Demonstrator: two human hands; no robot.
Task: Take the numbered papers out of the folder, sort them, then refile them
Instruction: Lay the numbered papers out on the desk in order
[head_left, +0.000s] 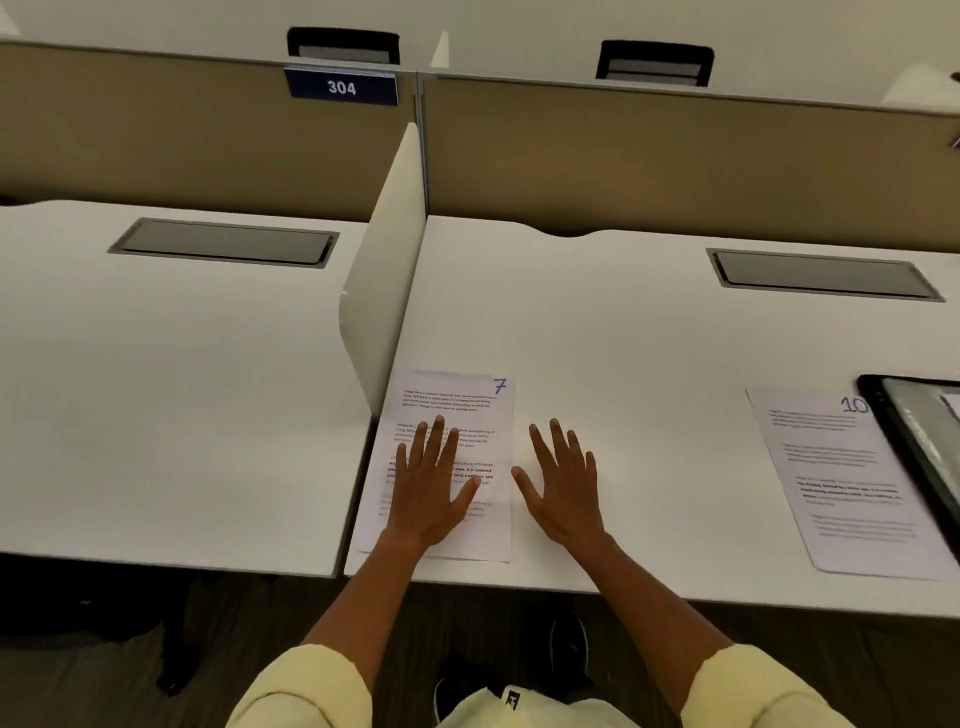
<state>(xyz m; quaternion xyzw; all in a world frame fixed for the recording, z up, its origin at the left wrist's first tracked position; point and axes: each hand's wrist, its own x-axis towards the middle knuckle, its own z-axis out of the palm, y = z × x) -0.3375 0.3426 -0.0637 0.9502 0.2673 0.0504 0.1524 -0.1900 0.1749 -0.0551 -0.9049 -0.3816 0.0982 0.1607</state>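
Your left hand (431, 480) is lying flat with fingers spread on the sheet marked 7 (452, 405), pressing it to the white desk (623, 338), while your right hand (563, 486) is resting just beside that sheet's right edge, fingers also spread and holding nothing. You are sorting, it seems: this sheet is sitting at the desk's left end, close against the white divider (384, 291), and the sheet marked 10 (836, 483) is lying well apart at the right, its far edge tucked under or against the dark folder (914, 441) (which is cut off by the frame, so you cannot tell whether it is lying open).

To do this step well, you are wanting to keep the numbered corners uncovered so each number is readable, and to keep the left palm steady while squaring whatever lies beneath; whether more sheets are stacked under the 7 cannot be told.

Mind the edges: the 7 sheet's near edge is sitting near the desk's front lip, so a pull toward you is risking a slide off. Between the two sheets the desk is offering broad open room for laying out the missing numbers in order.
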